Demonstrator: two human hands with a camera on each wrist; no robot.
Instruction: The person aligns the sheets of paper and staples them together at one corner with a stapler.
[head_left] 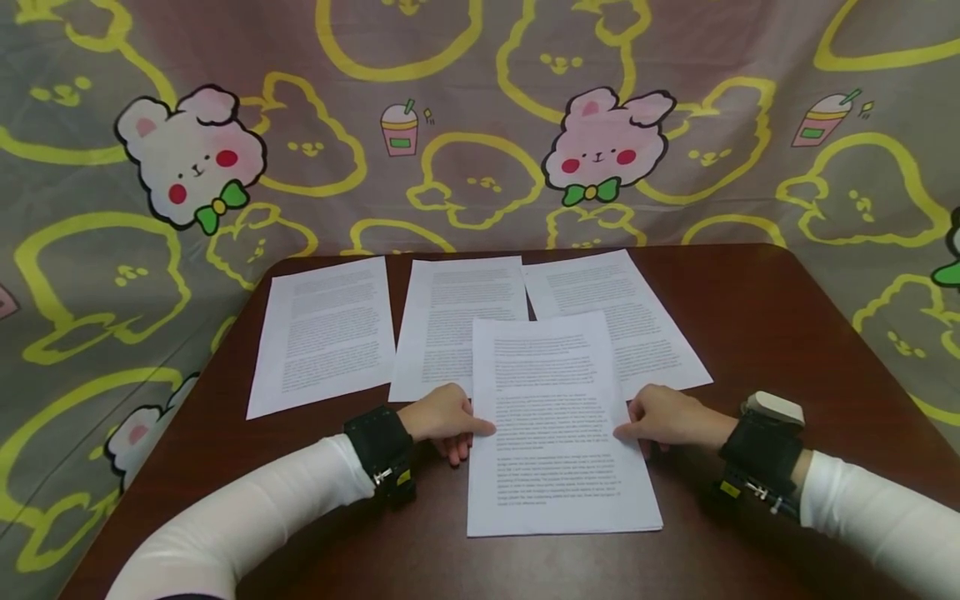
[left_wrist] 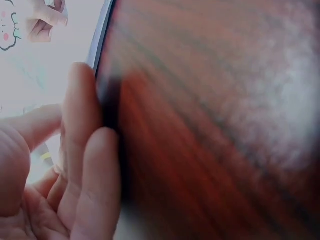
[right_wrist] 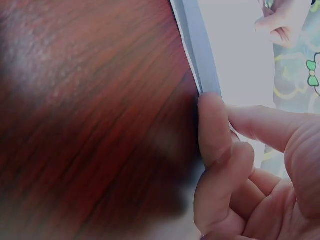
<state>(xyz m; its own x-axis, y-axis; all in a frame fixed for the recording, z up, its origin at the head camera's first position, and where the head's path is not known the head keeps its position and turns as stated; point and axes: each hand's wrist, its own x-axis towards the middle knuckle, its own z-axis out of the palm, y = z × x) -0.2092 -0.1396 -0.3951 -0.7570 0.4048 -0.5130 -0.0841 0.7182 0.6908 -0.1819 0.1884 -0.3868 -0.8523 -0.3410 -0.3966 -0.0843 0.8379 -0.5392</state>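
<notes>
A stack of printed paper sheets (head_left: 551, 450) is in front of me, its far end overlapping two sheets behind it. My left hand (head_left: 444, 418) pinches the stack's left edge, thumb on the top page and the other fingers at the side. On the opposite edge my right hand (head_left: 671, 419) pinches it likewise. The right wrist view shows the stack's layered side (right_wrist: 200, 55) against a forefinger. Whether the stack rests fully on the table cannot be told.
Three printed sheets lie at the back of the dark wooden table (head_left: 780, 333): a left sheet (head_left: 326, 333), a middle sheet (head_left: 457, 317) and a right sheet (head_left: 600, 292). A cartoon-patterned cloth (head_left: 480, 100) hangs behind the table.
</notes>
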